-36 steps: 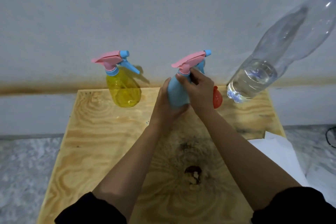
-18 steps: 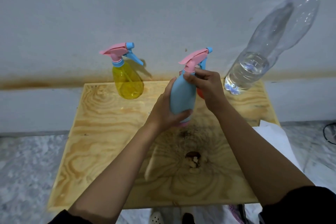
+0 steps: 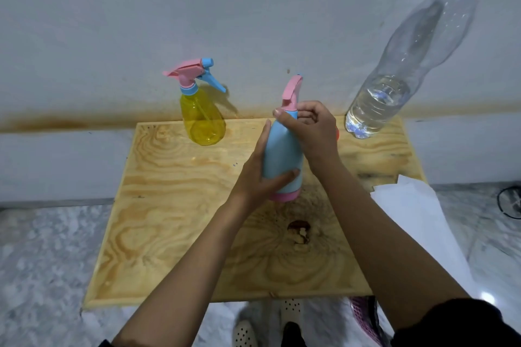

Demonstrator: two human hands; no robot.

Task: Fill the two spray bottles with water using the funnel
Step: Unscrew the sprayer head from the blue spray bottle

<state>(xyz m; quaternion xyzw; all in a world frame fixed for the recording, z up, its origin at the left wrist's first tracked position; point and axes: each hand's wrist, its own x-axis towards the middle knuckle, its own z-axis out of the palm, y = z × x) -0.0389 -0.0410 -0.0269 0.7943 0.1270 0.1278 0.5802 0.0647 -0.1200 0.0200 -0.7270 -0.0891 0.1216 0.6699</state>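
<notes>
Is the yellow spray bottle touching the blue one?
Apart. The head view shows a strip of bare wooden table between the yellow spray bottle and the blue spray bottle.

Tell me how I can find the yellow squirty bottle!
Find the wooden table against the wall. At its far edge, left of the middle, stands the yellow spray bottle. It alone is see-through yellow; the blue spray bottle near it is solid blue, and the water bottle is clear and much taller.
</notes>
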